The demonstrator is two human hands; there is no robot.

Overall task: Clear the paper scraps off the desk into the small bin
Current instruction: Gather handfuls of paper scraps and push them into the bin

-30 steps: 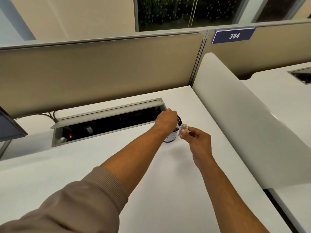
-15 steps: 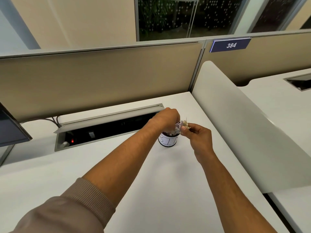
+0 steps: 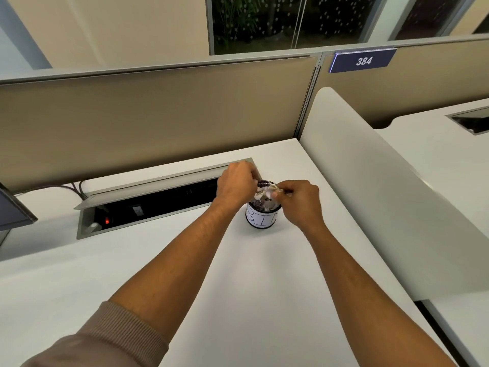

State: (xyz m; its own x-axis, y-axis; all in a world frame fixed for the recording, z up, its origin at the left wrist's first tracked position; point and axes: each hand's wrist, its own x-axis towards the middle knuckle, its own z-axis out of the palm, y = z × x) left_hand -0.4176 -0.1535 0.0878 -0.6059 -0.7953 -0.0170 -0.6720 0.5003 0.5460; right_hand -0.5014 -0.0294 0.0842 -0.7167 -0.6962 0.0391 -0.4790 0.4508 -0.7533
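Your right hand (image 3: 300, 201) pinches crumpled white paper scraps (image 3: 264, 197) directly over the small black cylindrical bin (image 3: 262, 219) on the white desk (image 3: 238, 300); your left hand (image 3: 234, 185), curled at the rim, seems to steady it.

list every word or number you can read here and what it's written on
"384": white digits on the blue sign fixed to the top of the partition.
"BIN": handwritten on the white label of the small bin; the last letter is partly hidden by the right hand.
Paper scraps in the bin show dark marks, too small to read.
Nothing else is legible.
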